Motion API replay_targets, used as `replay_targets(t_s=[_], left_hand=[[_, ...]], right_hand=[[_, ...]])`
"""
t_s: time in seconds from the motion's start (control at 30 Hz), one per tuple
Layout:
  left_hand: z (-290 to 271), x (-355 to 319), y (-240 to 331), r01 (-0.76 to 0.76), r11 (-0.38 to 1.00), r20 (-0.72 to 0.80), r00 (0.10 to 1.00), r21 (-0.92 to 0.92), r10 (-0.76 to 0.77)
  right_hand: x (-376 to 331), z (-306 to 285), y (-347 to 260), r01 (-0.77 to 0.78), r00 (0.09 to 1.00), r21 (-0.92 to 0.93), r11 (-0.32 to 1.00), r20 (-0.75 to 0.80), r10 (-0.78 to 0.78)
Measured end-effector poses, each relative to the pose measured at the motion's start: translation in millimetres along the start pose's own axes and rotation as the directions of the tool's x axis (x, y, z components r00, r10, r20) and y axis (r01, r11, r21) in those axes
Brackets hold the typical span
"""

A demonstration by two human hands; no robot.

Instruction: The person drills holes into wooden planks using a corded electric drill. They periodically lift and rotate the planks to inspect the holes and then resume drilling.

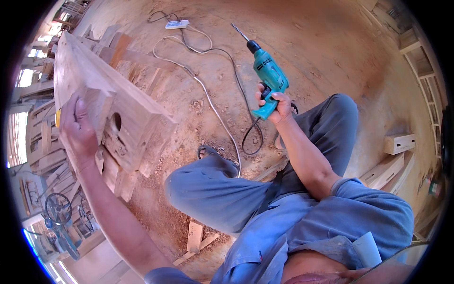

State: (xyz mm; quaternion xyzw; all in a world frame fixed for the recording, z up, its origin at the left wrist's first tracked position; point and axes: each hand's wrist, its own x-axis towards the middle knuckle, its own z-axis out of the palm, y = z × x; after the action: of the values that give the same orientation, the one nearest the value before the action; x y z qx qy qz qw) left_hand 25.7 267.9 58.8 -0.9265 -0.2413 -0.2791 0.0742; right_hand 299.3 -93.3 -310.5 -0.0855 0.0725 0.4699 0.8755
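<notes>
My right hand (278, 105) grips the handle of a teal power drill (269, 71), raised over the floor. Its long bit (240, 32) points up and to the left, away from me, and its cord hangs from the base of the handle. At the left, my left hand (75, 124) is closed over the edge of a wooden block (98, 103), which lies against a thick pale timber (142, 110). A round hole (116, 121) and a rough chiselled patch show in the timber's near end. Something small and yellow (58, 118) peeks out beside my left hand; its kind is hidden.
A white power strip (177, 24) with cables lies on the dusty floor ahead. Cords (208, 92) loop toward my feet among wood chips. Stacked timber fills the left side, near a machine with a handwheel (58, 208). Slotted wooden beams (399, 143) lie at the right.
</notes>
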Motion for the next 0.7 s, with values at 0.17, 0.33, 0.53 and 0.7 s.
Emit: replay_targets(t_s=[0.17, 0.33, 0.53, 0.7], left_hand=[[-16.0, -1.9, -50.0, 0.02, 0.996, 0.055, 0.998, 0.086, -0.025], [14.0, 36.4, -96.6, 0.027, 1.0, 0.099, 0.995, -0.01, -0.026], [19.1, 48.3, -100.9, 0.014, 0.998, 0.112, 0.994, -0.065, -0.006], [13.7, 60.3, -130.1, 0.323, 0.894, 0.283, 0.929, -0.309, -0.238]], right_hand=[[28.3, -89.1, 9.8, -0.063, 0.998, -0.07, 0.996, -0.017, 0.062], [54.2, -183.2, -3.9, -0.015, 1.0, 0.079, 0.997, 0.008, 0.014], [80.8, -261.9, -27.9, -0.058, 0.998, 0.052, 0.997, 0.018, 0.057], [93.3, -310.8, -39.2, -0.092, 0.996, 0.046, 0.995, -0.016, 0.093]])
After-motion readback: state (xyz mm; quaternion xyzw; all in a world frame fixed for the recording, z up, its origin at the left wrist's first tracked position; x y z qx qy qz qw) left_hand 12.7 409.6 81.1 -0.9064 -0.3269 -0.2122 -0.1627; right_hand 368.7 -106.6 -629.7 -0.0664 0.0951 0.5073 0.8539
